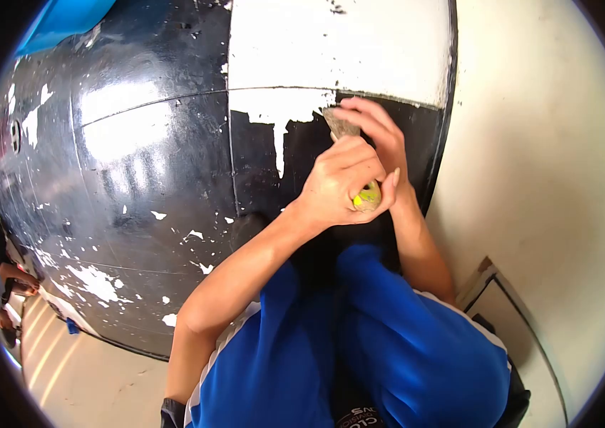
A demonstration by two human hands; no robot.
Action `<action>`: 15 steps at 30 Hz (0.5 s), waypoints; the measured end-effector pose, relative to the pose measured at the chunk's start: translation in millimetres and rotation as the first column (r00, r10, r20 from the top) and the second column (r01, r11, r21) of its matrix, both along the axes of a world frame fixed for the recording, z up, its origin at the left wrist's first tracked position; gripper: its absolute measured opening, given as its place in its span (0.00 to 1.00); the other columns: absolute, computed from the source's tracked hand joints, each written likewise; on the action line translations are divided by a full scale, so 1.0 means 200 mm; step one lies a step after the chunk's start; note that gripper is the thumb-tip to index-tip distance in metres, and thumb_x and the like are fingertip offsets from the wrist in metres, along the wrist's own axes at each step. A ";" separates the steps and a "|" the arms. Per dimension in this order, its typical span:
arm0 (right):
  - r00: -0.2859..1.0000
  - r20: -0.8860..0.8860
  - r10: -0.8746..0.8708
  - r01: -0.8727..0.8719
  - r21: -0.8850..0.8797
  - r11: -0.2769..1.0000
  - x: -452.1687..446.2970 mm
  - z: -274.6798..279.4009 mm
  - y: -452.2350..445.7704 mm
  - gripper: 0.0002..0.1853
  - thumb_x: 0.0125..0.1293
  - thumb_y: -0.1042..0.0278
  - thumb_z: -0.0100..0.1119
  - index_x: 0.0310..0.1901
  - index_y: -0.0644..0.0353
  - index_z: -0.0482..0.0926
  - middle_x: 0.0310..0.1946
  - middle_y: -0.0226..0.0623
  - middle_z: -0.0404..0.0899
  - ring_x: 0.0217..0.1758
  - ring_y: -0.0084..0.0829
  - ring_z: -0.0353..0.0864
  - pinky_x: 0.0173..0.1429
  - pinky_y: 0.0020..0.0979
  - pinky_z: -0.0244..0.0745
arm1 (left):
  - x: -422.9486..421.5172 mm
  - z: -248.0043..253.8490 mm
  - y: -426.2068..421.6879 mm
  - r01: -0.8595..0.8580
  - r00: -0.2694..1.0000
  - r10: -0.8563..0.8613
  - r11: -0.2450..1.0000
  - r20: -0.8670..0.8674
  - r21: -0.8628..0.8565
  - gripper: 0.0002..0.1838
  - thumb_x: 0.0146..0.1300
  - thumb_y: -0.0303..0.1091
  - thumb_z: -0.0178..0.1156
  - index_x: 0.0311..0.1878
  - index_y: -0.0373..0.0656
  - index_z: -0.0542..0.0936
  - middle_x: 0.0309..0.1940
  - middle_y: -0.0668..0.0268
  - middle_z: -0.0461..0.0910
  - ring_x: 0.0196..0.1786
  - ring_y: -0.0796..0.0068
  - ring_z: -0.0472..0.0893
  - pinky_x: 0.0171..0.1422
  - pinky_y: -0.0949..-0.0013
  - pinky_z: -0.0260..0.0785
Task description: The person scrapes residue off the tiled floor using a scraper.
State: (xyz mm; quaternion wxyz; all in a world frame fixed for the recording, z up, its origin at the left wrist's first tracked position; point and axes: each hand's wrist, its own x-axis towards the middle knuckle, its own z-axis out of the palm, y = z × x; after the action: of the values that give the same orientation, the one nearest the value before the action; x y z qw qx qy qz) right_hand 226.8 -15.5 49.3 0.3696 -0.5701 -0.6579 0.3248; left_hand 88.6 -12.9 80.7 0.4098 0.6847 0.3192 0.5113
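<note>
A scraper (pixel 341 125) with a flat, worn metal blade and a yellow-green handle end (pixel 367 197) is held over the floor. My left hand (pixel 341 178), coming in from the lower left, has its fingers wrapped round the handle. Beside and just beyond it, my right hand (pixel 381 139) has its fingers extended along the blade, the fingertips near its top edge. The blade's edge is at the border between black coating (pixel 256 153) and a bare white patch (pixel 281 103) with ragged edges.
My knees in blue trousers (pixel 416 335) are below my hands. A pale wall (pixel 523 143) rises at the right, with a framed panel (pixel 509 321) low down. A blue object (pixel 67 25) is at the top left. Part of another person's hand (pixel 23 280) shows at the far left.
</note>
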 end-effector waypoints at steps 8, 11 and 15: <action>0.980 -0.190 0.061 -0.085 -0.118 0.989 0.08 0.16 -0.04 0.26 0.66 0.54 0.62 0.56 0.69 0.85 0.60 0.50 0.85 0.70 0.45 0.81 0.74 0.43 0.74 | 0.11 -0.04 0.02 -0.110 0.988 0.114 0.993 0.106 -0.040 0.15 0.54 0.24 0.74 0.23 0.43 0.75 0.20 0.63 0.73 0.23 0.60 0.75 0.28 0.62 0.68; 0.976 -0.192 0.104 -0.137 -0.164 0.977 0.13 0.15 -0.03 0.33 0.71 0.42 0.55 0.56 0.70 0.86 0.59 0.50 0.85 0.70 0.45 0.80 0.75 0.44 0.72 | 0.16 -0.07 0.01 -0.155 0.983 0.161 0.985 0.083 -0.080 0.15 0.58 0.28 0.75 0.24 0.44 0.75 0.21 0.62 0.74 0.24 0.58 0.76 0.29 0.61 0.69; 0.919 -0.364 0.150 -0.202 -0.110 0.973 0.14 -0.06 -0.01 0.65 0.65 0.09 0.22 0.57 0.75 0.84 0.62 0.57 0.82 0.71 0.49 0.76 0.76 0.46 0.67 | 0.19 -0.06 0.00 -0.133 0.987 0.141 0.987 0.081 -0.089 0.12 0.50 0.28 0.72 0.24 0.44 0.75 0.23 0.60 0.77 0.31 0.53 0.81 0.37 0.57 0.75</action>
State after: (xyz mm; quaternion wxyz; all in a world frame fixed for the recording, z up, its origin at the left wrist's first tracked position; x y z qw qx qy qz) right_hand 255.8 -18.0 37.5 0.4084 -0.4663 -0.6039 0.5011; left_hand 125.8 -13.5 68.6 0.4154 0.6206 0.3685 0.5537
